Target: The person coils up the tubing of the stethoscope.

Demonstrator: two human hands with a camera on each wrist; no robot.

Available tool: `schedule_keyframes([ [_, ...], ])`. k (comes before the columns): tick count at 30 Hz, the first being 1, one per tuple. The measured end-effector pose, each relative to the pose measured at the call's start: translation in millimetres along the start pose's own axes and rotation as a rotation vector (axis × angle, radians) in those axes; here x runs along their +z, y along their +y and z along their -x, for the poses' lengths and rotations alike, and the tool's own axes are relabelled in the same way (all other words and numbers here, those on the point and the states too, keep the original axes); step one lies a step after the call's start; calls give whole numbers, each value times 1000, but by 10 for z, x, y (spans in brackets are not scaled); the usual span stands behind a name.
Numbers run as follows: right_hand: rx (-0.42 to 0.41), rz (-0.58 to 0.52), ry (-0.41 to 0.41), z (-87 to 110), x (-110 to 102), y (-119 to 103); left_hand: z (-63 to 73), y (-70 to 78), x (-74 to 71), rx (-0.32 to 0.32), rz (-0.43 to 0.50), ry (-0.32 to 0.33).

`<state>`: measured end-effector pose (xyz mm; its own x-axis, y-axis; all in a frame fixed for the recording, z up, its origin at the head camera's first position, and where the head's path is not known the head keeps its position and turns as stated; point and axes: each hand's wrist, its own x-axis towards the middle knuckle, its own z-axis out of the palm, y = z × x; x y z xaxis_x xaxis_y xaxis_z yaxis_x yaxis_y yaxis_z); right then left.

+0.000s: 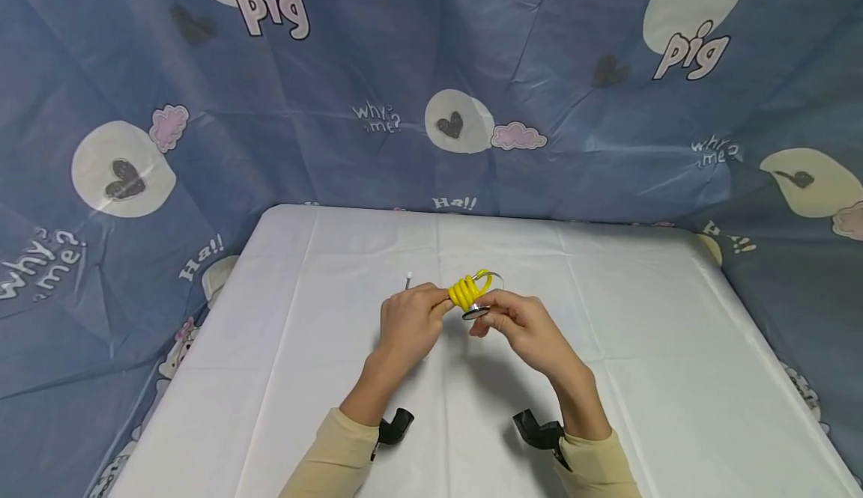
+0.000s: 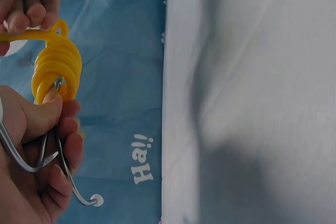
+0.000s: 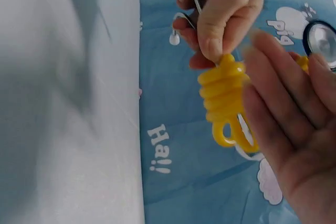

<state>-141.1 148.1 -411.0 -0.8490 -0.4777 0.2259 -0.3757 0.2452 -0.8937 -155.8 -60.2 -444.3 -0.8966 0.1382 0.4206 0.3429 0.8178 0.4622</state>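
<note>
Between the two hands, above the table, is a stethoscope (image 1: 464, 293) whose yellow tubing is wound in several tight coils (image 3: 223, 95). My left hand (image 1: 407, 326) grips its metal ear tubes (image 2: 21, 161) just below the coils, thumb against them; one white ear tip (image 2: 96, 200) sticks out past the fingers. My right hand (image 1: 529, 329) pinches the tubing's free end near the round chest piece (image 1: 476, 313). In the right wrist view that chest piece shows beyond the thumb, and the hand partly covers the coils. A loop of tubing stands out at the coils' far end.
A white cloth covers the table (image 1: 337, 408) beneath the hands. Behind and beside it hangs a blue printed curtain (image 1: 323, 146). Black wrist camera mounts (image 1: 537, 430) jut inward from both forearms.
</note>
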Motion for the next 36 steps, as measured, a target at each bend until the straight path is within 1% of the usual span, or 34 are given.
schedule_keyframes([
  [2, -25, 73, 75, -6, 11, -12, 5, 18, 7, 4, 13, -7],
  [5, -78, 120, 165, -12, 22, -8, 11, 36, 12, 4, 30, -7],
  [7, -117, 133, 195, -19, 33, -5, 13, 36, 17, 3, 28, -1],
  [9, -138, 117, 197, -27, 50, -4, 15, 34, 20, 3, 26, 7],
  [11, -122, 93, 185, -32, 79, -10, 17, 27, 21, 1, 16, 16],
  [13, -79, 67, 179, -39, 112, -23, 19, 20, 19, 0, 8, 27],
  [16, -24, 18, 195, -49, 160, -41, 19, 7, 13, -5, 4, 44],
  [19, -26, -26, 220, -55, 185, -48, 16, -6, 6, -3, 2, 59],
  [23, -78, -57, 222, -51, 204, -39, 5, -13, -2, 0, -2, 71],
  [26, -129, -55, 246, -60, 232, -39, 0, -4, -9, -6, 10, 66],
  [29, -194, -10, 311, -76, 275, -40, 3, 20, -16, -9, 28, 50],
  [32, -266, 61, 394, -87, 310, -35, 8, 53, -23, -9, 48, 37],
  [36, -354, 125, 471, -101, 335, -5, 10, 71, -24, -6, 54, 40],
])
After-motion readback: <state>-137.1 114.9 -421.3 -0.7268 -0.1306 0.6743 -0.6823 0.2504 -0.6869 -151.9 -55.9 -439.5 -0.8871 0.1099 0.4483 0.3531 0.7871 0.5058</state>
